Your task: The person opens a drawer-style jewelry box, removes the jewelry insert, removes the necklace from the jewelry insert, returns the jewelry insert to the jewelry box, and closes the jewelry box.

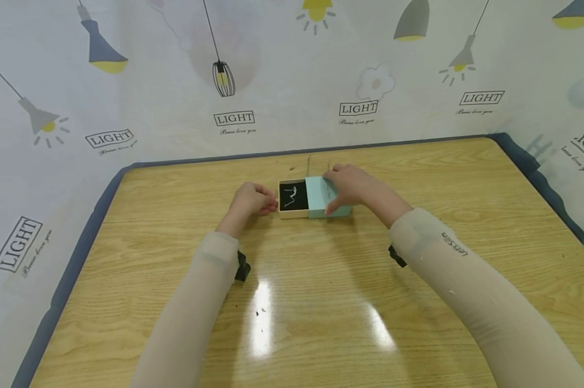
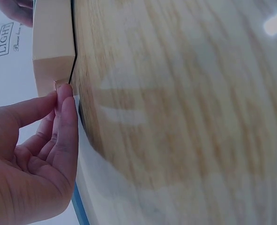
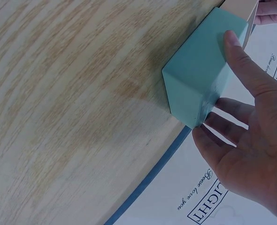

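Note:
A small jewelry box lies near the back of the table, its cream inner drawer (image 1: pixel 292 214) partly out of the light teal sleeve (image 1: pixel 315 195). On the drawer's black lining (image 1: pixel 301 202) rests a thin silvery chain (image 1: pixel 290 196). My left hand (image 1: pixel 254 199) pinches a small pull tab (image 2: pixel 55 85) at the drawer's end between thumb and fingers. From the right, my right hand (image 1: pixel 355 188) grips the sleeve, with the thumb on the near side and the fingers over the top and far side. The sleeve's right end is partly covered by that hand.
The wooden table (image 1: pixel 292 334) has a dark blue edge (image 1: pixel 214 157) along the back and sides. Behind it hangs a pale backdrop (image 1: pixel 292 64) printed with lamps. Small dark specks (image 1: pixel 260 311) lie nearer the front.

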Demonstrator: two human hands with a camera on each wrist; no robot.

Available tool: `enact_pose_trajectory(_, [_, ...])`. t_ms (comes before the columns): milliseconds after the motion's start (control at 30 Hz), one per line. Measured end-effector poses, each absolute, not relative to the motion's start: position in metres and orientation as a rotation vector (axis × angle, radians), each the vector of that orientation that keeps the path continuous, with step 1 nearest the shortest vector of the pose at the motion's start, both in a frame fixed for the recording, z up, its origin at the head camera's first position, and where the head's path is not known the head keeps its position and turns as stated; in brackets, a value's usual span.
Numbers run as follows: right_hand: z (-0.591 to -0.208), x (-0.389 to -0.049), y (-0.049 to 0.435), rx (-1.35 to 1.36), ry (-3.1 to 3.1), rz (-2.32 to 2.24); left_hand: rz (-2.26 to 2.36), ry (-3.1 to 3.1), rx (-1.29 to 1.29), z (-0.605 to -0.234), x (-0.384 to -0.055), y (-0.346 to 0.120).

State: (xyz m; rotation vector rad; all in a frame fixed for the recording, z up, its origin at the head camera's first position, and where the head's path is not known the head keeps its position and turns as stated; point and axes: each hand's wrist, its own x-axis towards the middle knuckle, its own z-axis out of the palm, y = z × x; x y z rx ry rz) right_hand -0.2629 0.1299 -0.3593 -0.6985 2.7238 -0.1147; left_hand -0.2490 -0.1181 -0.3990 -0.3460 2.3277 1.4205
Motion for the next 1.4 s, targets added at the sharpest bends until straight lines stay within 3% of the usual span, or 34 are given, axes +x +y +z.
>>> enact_pose_trajectory(1400, [-0.3573, -0.2611, 0.129, -0.705, 2.719, -0.105, 1.42, 2.352, -0.35, -0.3959, -0.2444, -0.1226])
